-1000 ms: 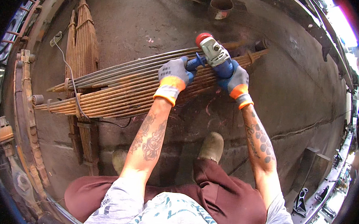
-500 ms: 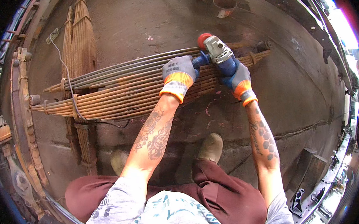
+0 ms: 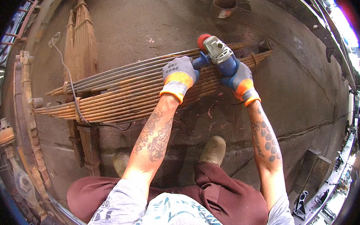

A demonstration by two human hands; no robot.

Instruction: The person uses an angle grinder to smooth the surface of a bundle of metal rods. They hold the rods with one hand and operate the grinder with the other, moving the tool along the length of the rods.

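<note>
While fingers (image 3: 228,81) grip grinder (image 3: 220,52) | disc (image 3: 203,41) near edge of leaf spring (image 3: 123,97) | floor (image 3: 164,26) beyond

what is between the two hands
The grinder, held by the left hand and right hand, with rusty leaf springs below it; the head view shows this.

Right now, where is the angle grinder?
In the head view, the angle grinder is upper right of centre, over the right half of the rusty leaf springs, held by the left hand and right hand.

rusty round metal container (image 3: 224,13) on the stained brown floor (image 3: 302,102), two dark rectangular blocks (image 3: 320,173) side by side, black openwork metal bracket (image 3: 301,205) near them
</note>
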